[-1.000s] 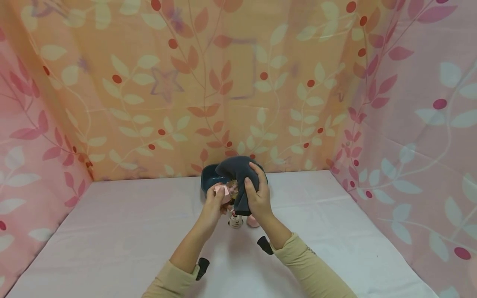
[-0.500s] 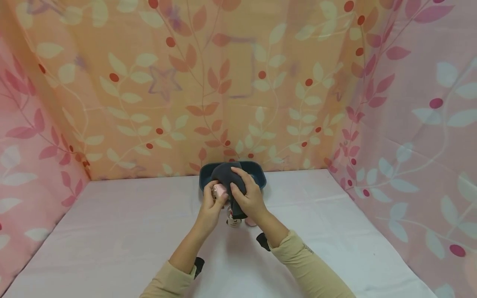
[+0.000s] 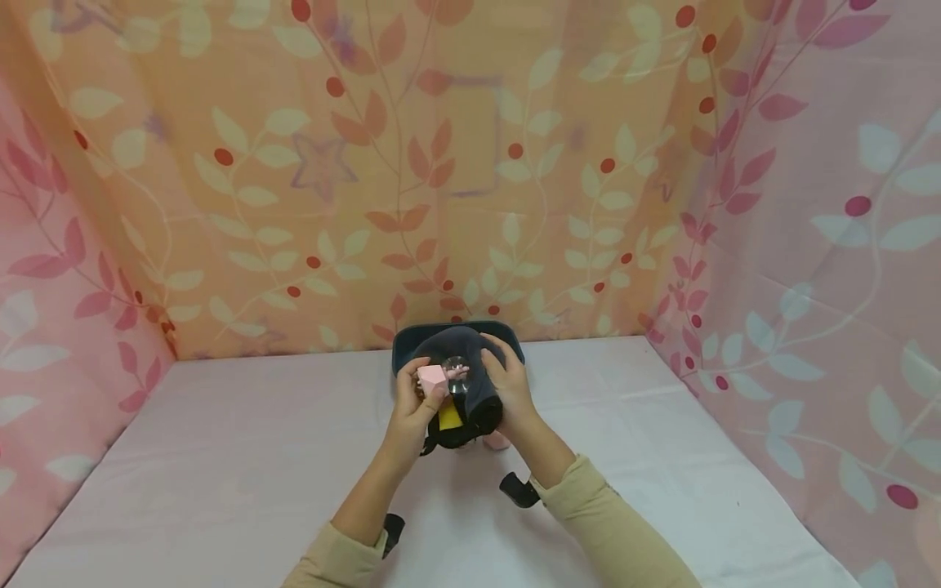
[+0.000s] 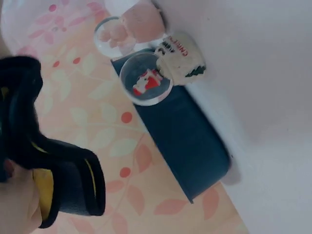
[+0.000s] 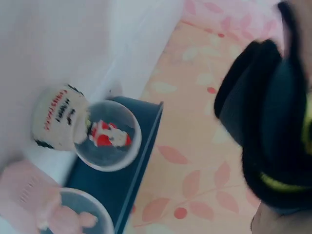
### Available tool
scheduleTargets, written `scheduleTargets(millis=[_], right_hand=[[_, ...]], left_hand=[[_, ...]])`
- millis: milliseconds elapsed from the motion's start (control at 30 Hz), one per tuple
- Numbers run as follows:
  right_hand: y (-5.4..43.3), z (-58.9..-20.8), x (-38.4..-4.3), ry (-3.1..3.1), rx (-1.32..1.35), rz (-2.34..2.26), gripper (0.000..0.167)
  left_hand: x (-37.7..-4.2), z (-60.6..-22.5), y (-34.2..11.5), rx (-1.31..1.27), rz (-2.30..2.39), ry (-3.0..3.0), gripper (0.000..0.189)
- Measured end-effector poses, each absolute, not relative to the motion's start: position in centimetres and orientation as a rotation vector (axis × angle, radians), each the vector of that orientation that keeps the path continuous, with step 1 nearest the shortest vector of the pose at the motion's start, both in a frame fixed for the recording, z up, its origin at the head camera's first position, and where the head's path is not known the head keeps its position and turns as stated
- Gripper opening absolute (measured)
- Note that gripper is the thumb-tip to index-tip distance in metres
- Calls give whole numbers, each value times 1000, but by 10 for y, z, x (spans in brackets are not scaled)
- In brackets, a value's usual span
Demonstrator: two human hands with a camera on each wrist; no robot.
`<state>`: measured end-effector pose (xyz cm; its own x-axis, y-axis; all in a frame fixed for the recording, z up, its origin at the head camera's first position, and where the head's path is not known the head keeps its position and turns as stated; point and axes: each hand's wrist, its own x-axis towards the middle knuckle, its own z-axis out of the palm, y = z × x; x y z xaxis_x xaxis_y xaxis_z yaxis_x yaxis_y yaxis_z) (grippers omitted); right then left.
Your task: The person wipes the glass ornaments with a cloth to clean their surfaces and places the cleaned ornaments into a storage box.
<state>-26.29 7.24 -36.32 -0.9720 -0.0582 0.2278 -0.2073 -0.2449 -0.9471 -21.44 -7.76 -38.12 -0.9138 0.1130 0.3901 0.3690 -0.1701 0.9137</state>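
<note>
In the head view my left hand (image 3: 406, 420) pinches the pink faceted base (image 3: 432, 380) of a small snow globe; its clear dome (image 3: 457, 374) with a pink figure points right. My right hand (image 3: 519, 398) grips a dark grey soft fabric piece (image 3: 454, 339) with black edging, its yellow inside (image 3: 450, 416) showing. The dome lies against the fabric's opening. On the table below stand a white Christmas snow globe (image 4: 181, 58) and another pink snow globe (image 4: 143, 22), seen in both wrist views. The fabric hides the white one in the head view.
A dark blue rectangular basin (image 3: 412, 335) stands behind the hands, near the patterned back curtain (image 3: 294, 204). A white cloth (image 3: 220, 457) covers the table. Pink curtains (image 3: 831, 327) hang on both sides. A black wrist mount (image 3: 518, 490) sits under each forearm.
The fabric has turned so that its opening and yellow inside now face the head camera, and it has come down over the white globe. The pink snow globe's dome has come back into view.
</note>
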Motion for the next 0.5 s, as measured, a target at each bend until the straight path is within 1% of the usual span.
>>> scheduleTargets(millis=[100,200,333,500], right_hand=[[74,-366,-261,-1814,237,2468,38],[74,-367,-260,-1850,239,2341,38],[75,-367,-260,-1876,347,2114,39],[76,-364,-254,-1894,491,1887,39]], left_hand=[[-213,-379,-81,-502,-2247,-1953,56],[-214,-378,-83,-428,-2231,-2044,59],[-216,-377,-85,-371,-2207,-2143,58],[-217,-374,-83,-359,-2340,-2138,55]])
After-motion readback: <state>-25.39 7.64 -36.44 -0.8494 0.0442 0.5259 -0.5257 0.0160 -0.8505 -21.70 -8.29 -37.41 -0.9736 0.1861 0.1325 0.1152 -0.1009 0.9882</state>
